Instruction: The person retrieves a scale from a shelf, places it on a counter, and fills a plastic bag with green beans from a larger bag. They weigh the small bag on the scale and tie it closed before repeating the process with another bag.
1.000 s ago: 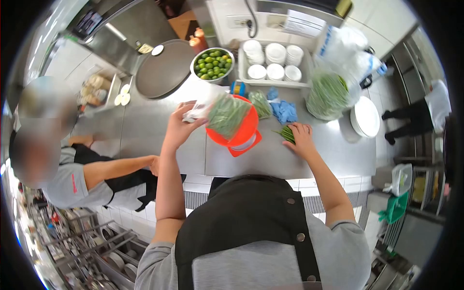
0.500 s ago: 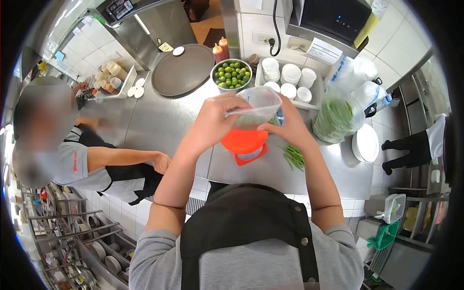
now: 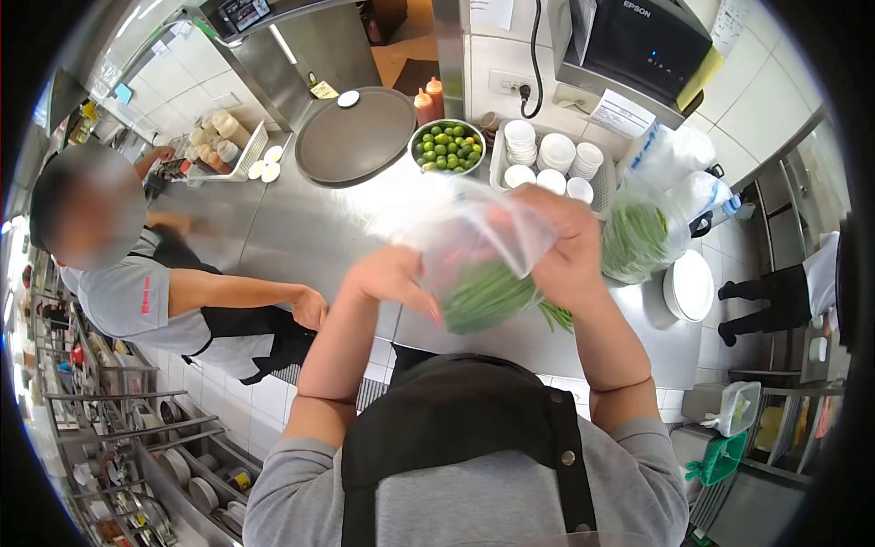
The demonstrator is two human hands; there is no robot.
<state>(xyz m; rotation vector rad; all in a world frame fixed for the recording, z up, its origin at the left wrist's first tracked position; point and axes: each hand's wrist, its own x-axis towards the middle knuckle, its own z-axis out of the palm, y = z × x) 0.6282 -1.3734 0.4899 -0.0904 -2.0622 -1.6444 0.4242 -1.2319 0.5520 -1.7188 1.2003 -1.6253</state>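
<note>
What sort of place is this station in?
Most likely a restaurant or other commercial kitchen: a long stainless-steel counter, stacked white dishes in a tray, and an Epson printer on the shelf above. The left hand and right hand grip a clear bag of green beans.

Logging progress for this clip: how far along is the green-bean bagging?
Done: one small clear plastic bag holds a portion of green beans. In hand: left hand and right hand both grip that bag above the steel counter. Left: a few loose green beans lie on the counter, and the large clear bag of green beans looks far from empty.
</note>
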